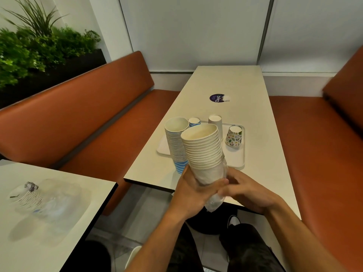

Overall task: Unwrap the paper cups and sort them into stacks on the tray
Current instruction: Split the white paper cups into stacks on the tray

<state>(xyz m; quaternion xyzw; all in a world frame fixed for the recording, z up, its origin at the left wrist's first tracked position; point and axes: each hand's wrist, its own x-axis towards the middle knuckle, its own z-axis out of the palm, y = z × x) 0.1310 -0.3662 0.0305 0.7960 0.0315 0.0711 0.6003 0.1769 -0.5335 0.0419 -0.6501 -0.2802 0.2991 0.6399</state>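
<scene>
Left hand [193, 193] grips the base of the white stack [204, 150], tilted above the table [235, 83] edge. Right hand [247, 193] pinches the wrap [214, 203] bunched under it. Blue stack [176, 142] stands upright at the tray's [238, 160] near-left corner; three inverted cups [234, 136] sit on the tray.

A cream table [235, 85] carries a white tray [236, 156] near its front edge and a round dark sticker [216, 98] farther back. A second table [19, 252] at left holds crumpled clear wrap [59, 203]
</scene>
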